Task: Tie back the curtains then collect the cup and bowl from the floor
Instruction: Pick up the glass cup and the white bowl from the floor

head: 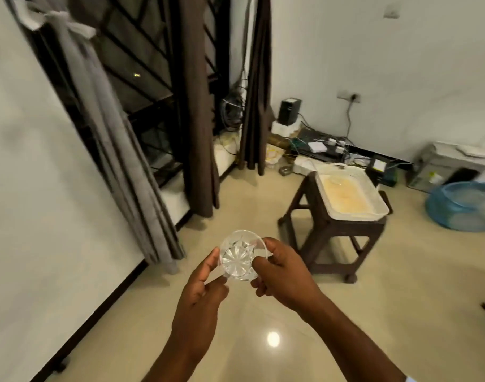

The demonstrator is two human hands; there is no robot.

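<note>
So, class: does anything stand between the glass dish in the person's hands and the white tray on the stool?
Nothing visible does. Both hands, left hand and right hand, hold the clear glass dish above bare floor, and the white tray sits open on the brown stool ahead to the right.

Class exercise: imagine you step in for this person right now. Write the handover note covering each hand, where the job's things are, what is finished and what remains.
Left hand: holds the left side of the clear cut-glass bowl, thumb along its rim.
Right hand: grips the bowl's right rim.
The bowl is off the floor, held between both hands above the tiles.
Curtains: the grey curtain is tied with a knot near its top; the brown curtains hang gathered into narrow bunches, with no tie visible on them.
The cup cannot be made out separately.
A white tray sits on the brown stool to the right.
Left: find the cup, then take both away.
</note>
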